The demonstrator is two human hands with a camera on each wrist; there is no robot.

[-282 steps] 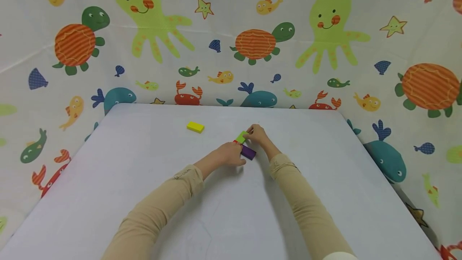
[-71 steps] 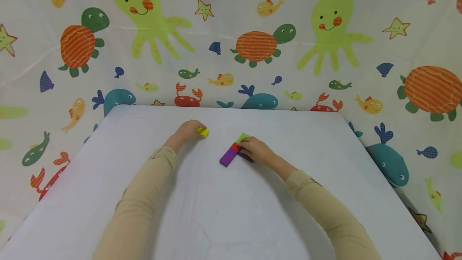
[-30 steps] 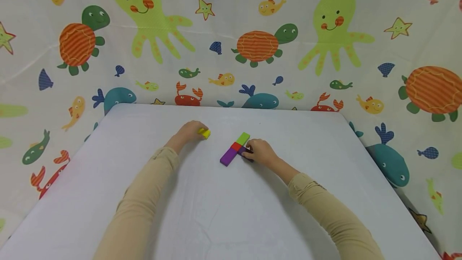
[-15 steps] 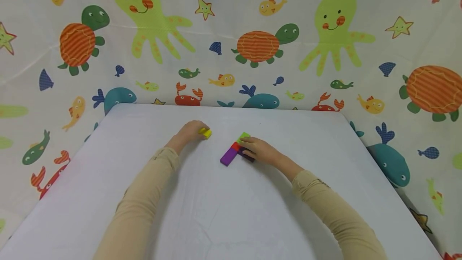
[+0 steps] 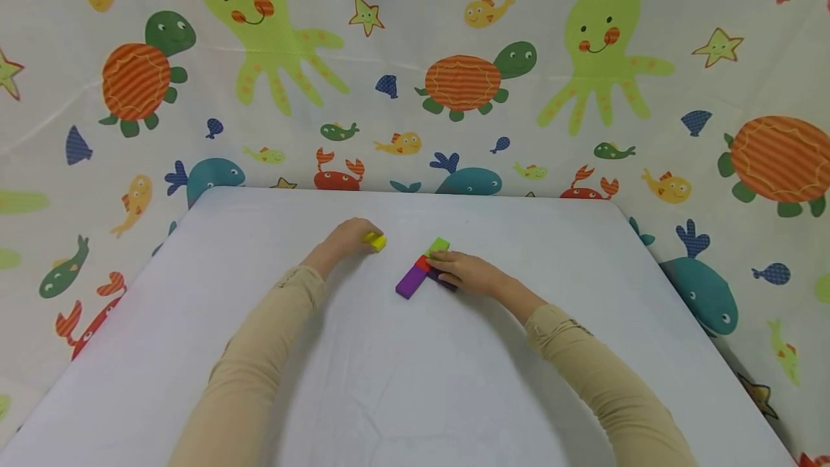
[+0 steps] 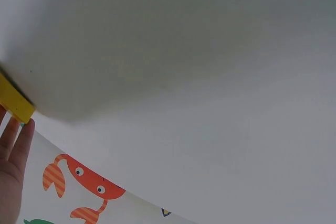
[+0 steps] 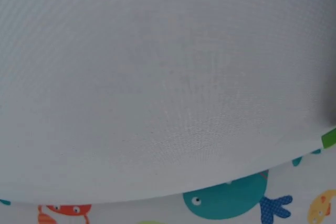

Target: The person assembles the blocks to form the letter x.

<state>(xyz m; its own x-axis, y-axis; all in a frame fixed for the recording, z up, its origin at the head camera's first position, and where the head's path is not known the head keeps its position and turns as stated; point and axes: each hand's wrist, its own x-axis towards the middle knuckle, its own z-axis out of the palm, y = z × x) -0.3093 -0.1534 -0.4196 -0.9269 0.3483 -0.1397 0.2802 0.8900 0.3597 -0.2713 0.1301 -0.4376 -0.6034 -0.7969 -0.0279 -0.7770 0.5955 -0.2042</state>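
Observation:
My left hand (image 5: 349, 236) holds a yellow block (image 5: 376, 241) by its edges at the back of the table; the left wrist view shows fingertips along that yellow block (image 6: 16, 102). To its right, several blocks lie joined: a green block (image 5: 439, 244), a small red block (image 5: 423, 263) and a purple block (image 5: 410, 283) run in a slanting line. A dark purple block (image 5: 444, 281) branches off the red one, partly under my right hand (image 5: 475, 273). This hand's extended fingers rest where the green, red and dark purple blocks meet. The green block (image 7: 329, 139) just enters the right wrist view.
The blocks lie on a white-covered table (image 5: 415, 380). Behind it and along both sides hangs a curtain (image 5: 389, 34) printed with sea animals.
The yellow block, lying alone earliest, is now in my left hand and has slid slightly right. My right hand has shifted from the dark purple block's end onto the blocks' join.

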